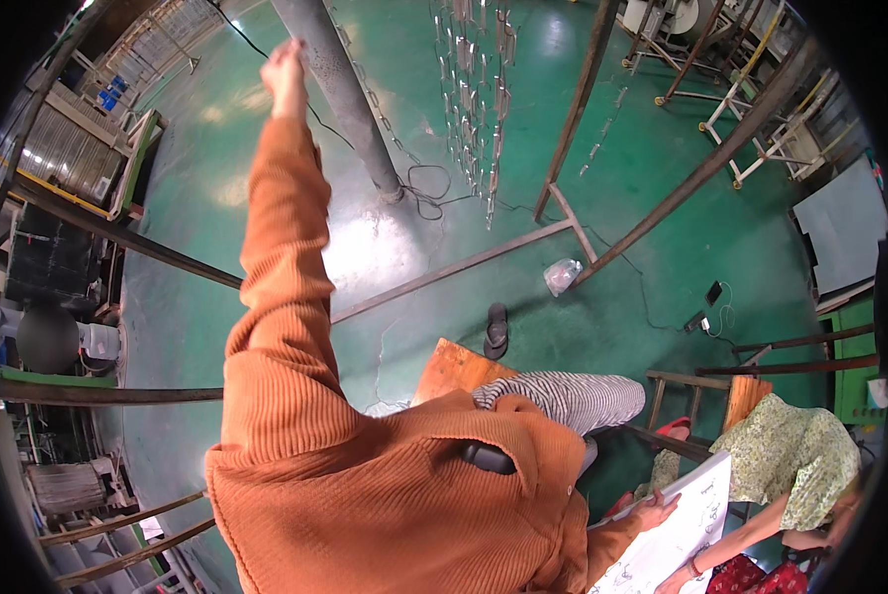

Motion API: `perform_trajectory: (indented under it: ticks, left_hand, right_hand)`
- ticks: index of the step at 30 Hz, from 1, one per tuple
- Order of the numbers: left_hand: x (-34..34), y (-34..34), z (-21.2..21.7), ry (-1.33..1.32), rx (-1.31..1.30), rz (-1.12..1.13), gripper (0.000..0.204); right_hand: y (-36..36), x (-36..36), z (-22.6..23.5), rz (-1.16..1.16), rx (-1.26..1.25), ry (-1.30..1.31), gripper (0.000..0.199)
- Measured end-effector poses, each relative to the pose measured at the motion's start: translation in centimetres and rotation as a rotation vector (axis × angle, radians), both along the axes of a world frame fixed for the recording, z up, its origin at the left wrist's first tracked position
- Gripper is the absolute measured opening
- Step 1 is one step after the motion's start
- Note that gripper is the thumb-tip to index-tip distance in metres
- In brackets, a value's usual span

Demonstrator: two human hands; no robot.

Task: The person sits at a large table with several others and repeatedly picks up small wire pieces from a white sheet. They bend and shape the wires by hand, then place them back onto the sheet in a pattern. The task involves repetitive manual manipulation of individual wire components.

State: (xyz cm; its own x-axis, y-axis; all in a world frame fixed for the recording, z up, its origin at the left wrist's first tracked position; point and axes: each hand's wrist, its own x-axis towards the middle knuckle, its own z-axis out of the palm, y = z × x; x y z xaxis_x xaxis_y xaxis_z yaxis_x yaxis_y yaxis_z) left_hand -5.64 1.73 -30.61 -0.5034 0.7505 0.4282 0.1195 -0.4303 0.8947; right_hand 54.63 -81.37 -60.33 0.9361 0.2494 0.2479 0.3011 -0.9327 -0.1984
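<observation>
Where right hand (652, 513) rests, sheet (699, 500) lies beneath.

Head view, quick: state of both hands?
Left hand: raised, fingers curled; whether it holds anything cannot be told.
Right hand: open, resting on the white sheet.

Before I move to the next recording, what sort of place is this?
Probably a factory or workshop: a broad green painted floor, clusters of hanging metal chains and a caster-wheeled metal rack suggest it.

One wide fisheye view looks steeply down from the wearer's head, close above the orange jacket (394, 505). Beyond the jacket, it takes in green floor (583, 342).
</observation>
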Motion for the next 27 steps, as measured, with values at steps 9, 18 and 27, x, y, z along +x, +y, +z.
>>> perform_trajectory:
  ticks: [9, 18, 27]
  left_hand:
    - [2.3, -5.7, -20.7, 0.350, -0.592, -0.338, 0.053]
    - [6.3, -0.6, -26.9, 0.075, -0.735, -0.219, 0.059]
    - [5.9, -1.3, -27.0, -0.152, -0.651, -0.141, 0.033]
  right_hand:
    - [0.5, -0.2, 1.4, -0.003, -0.139, 0.028, 0.025]
    - [1.4, -0.7, 2.3, -0.051, -0.143, 0.096, 0.025]
    - [0.5, 0.5, 1.2, -0.026, -0.182, 0.058, 0.024]
